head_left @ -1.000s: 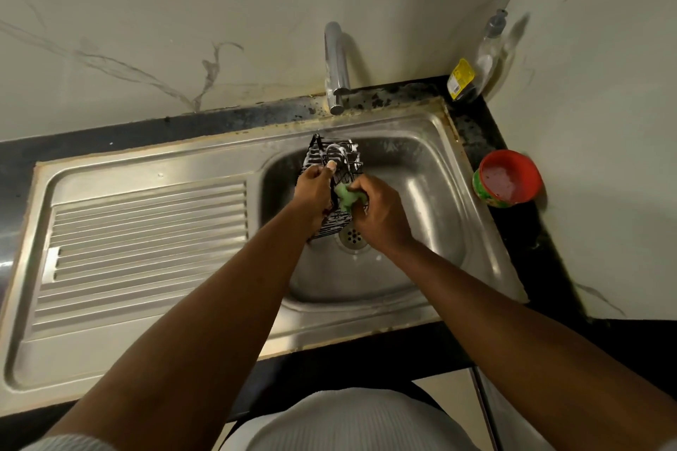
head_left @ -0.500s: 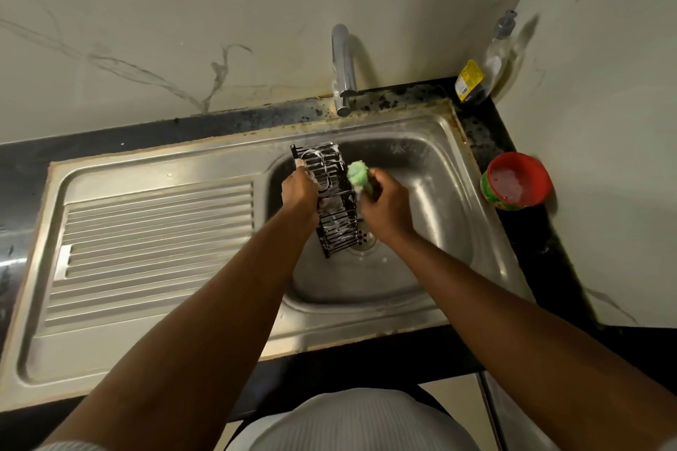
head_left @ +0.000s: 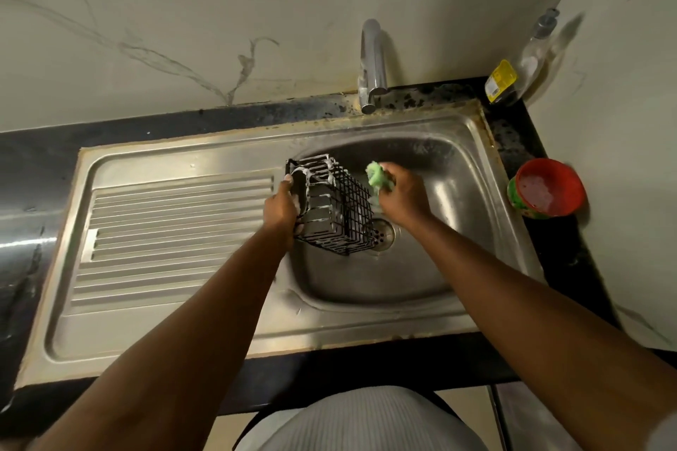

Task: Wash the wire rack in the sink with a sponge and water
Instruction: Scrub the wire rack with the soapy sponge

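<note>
- Wire rack (head_left: pixel 335 210): black mesh basket, suds on the wires, held tilted inside the sink (head_left: pixel 458 165) basin, low corner just beside the drain (head_left: pixel 383 232). Can't tell if it touches the basin floor.
- Left hand (head_left: pixel 280 209): fingers curled round the rack's left end, gripping the rim wires.
- Right hand (head_left: pixel 403 196): clenched round the green sponge (head_left: pixel 377 176), close by the rack's right side; contact w/ the wires unclear.
- Handling, my guess: rack looks light and stiff, so 1 hand can carry and turn it. Soapy wire = slippery, so hook fingers thru the mesh or round the rim, not a flat pinch.
- Sponge is soft and should squash into the gaps btwn wires.
- Tap (head_left: pixel 372 62): no stream visible.
</note>
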`<state>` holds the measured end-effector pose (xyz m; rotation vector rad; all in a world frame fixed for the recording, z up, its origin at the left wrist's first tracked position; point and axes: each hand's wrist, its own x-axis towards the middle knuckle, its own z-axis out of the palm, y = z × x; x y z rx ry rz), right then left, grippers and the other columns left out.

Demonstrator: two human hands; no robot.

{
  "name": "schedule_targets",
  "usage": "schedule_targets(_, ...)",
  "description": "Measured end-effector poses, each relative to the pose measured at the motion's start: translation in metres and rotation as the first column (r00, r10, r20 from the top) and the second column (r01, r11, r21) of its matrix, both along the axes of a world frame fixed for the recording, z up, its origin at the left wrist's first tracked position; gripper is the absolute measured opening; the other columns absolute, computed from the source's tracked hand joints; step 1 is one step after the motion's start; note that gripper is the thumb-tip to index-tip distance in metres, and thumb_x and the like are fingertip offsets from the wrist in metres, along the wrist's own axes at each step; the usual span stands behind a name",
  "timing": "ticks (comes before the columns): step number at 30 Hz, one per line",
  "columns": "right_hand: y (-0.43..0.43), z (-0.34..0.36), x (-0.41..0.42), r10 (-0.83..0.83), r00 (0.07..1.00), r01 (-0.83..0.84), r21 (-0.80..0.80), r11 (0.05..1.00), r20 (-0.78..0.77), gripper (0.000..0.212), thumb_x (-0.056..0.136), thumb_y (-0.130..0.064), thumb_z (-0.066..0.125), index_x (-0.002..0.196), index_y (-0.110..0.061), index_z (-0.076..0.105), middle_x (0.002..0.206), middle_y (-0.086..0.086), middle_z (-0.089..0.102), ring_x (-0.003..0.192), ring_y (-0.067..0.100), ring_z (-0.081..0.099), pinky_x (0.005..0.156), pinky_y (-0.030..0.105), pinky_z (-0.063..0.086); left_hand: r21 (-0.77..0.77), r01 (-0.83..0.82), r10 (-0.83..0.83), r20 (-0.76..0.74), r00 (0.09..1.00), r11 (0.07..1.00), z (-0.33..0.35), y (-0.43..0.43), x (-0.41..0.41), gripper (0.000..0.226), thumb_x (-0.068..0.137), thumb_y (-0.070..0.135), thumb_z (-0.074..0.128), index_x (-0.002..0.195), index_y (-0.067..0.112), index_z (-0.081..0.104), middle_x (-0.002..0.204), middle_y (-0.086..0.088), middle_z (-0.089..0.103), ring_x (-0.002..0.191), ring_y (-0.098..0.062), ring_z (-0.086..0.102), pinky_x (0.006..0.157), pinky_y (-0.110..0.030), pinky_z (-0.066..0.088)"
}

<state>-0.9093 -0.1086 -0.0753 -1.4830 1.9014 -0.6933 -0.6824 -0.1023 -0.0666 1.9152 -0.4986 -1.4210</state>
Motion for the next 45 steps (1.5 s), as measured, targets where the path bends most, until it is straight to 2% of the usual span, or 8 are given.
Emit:
schedule_targets(7, 0.019, -0.041, 0.029, -0.146, 0.983, 0.105, 0.321, 0.941, 0.108, 0.037, 0.091, -0.013, 0.069, 0.126, -0.021, 0.073, 0.126, 0.007, 0.072, 0.107, 0.025, 0.07, 0.077, 0.02, 0.048, 0.024, 0.058, -0.063, 0.412, 0.909, 0.998, -0.017, 0.012, -0.006, 0.054, 0.104, 0.05, 0.031, 0.114, 0.01, 0.066, 0.114, -0.018, 0.071, 0.107, -0.04, 0.066, 0.099, -0.054, 0.054)
schedule_targets(13, 0.015, -0.025, 0.038, -0.167, 0.973, 0.128, 0.231, 0.964, 0.157, 0.032, 0.096, -0.036, 0.059, 0.086, -0.011, 0.074, 0.082, 0.004, 0.074, 0.077, 0.025, 0.071, 0.057, 0.028, 0.049, 0.073, 0.089, -0.109, 0.347, 0.932, 0.993, 0.008, 0.032, -0.033, 0.087, 0.094, 0.085, 0.024, 0.106, 0.01, 0.065, 0.107, -0.015, 0.067, 0.093, -0.026, 0.061, 0.078, -0.035, 0.047)
schedule_targets(16, 0.02, -0.01, 0.051, 0.003, 0.991, -0.009, 0.051, 0.999, 0.134, 0.024, 0.094, -0.03, 0.071, 0.107, -0.01, 0.076, 0.096, 0.004, 0.074, 0.083, 0.018, 0.067, 0.065, 0.027, 0.053, 0.138, 0.083, -0.119, 0.278, 0.953, 0.987, 0.001, 0.037, -0.042, 0.137, 0.065, 0.108, 0.021, 0.153, 0.006, 0.046, 0.149, -0.021, 0.055, 0.125, -0.037, 0.06, 0.104, -0.05, 0.051)
schedule_targets(19, 0.025, -0.009, 0.064, 0.301, 0.948, -0.285, -0.144, 0.948, 0.1, 0.034, 0.091, -0.012, 0.07, 0.125, -0.013, 0.072, 0.119, 0.006, 0.07, 0.103, 0.015, 0.065, 0.089, 0.025, 0.055, 0.227, 0.062, -0.122, 0.263, 0.957, 0.972, -0.019, 0.034, -0.045, 0.155, 0.046, 0.116, 0.012, 0.15, 0.008, 0.052, 0.145, -0.025, 0.058, 0.125, -0.042, 0.061, 0.105, -0.057, 0.052)
schedule_targets(22, 0.02, -0.027, 0.049, 0.338, 0.94, -0.33, -0.142, 0.933, 0.04, 0.043, 0.087, -0.002, 0.072, 0.129, -0.015, 0.07, 0.122, 0.005, 0.069, 0.104, 0.014, 0.064, 0.09, 0.02, 0.052, 0.24, 0.023, -0.088, 0.265, 0.96, 0.971, -0.016, 0.036, -0.05, 0.151, 0.05, 0.113, 0.01, 0.151, 0.008, 0.051, 0.147, -0.024, 0.057, 0.128, -0.042, 0.059, 0.108, -0.056, 0.049)
schedule_targets(32, -0.045, -0.084, -0.026, -0.289, 0.955, 0.296, 0.166, 0.941, -0.066, 0.034, 0.081, 0.001, 0.077, 0.112, -0.012, 0.078, 0.112, 0.012, 0.077, 0.104, 0.028, 0.073, 0.086, 0.03, 0.056, 0.192, -0.035, -0.033, 0.34, 0.94, 0.981, -0.025, 0.033, -0.056, 0.112, 0.087, 0.091, 0.02, 0.153, 0.005, 0.048, 0.154, -0.021, 0.052, 0.141, -0.04, 0.05, 0.118, -0.053, 0.039)
schedule_targets(38, -0.025, -0.042, 0.02, 0.063, 0.998, -0.063, 0.034, 0.997, 0.011, 0.029, 0.086, -0.001, 0.075, 0.114, -0.008, 0.076, 0.11, 0.011, 0.077, 0.102, 0.023, 0.072, 0.088, 0.026, 0.056, 0.178, -0.074, 0.001, 0.377, 0.926, 0.981, -0.03, 0.028, -0.06, 0.106, 0.092, 0.087, 0.019, 0.149, 0.004, 0.053, 0.15, -0.023, 0.055, 0.138, -0.041, 0.052, 0.115, -0.051, 0.041)
schedule_targets(45, -0.01, -0.017, 0.066, 0.469, 0.878, -0.444, -0.206, 0.872, 0.093, 0.035, 0.077, 0.008, 0.06, 0.105, -0.006, 0.078, 0.104, 0.01, 0.075, 0.092, 0.019, 0.068, 0.088, 0.027, 0.057, 0.232, -0.077, -0.021, 0.395, 0.918, 0.97, -0.042, 0.021, -0.06, 0.102, 0.094, 0.085, 0.019, 0.131, 0.003, 0.067, 0.131, -0.026, 0.066, 0.12, -0.043, 0.062, 0.101, -0.05, 0.051)
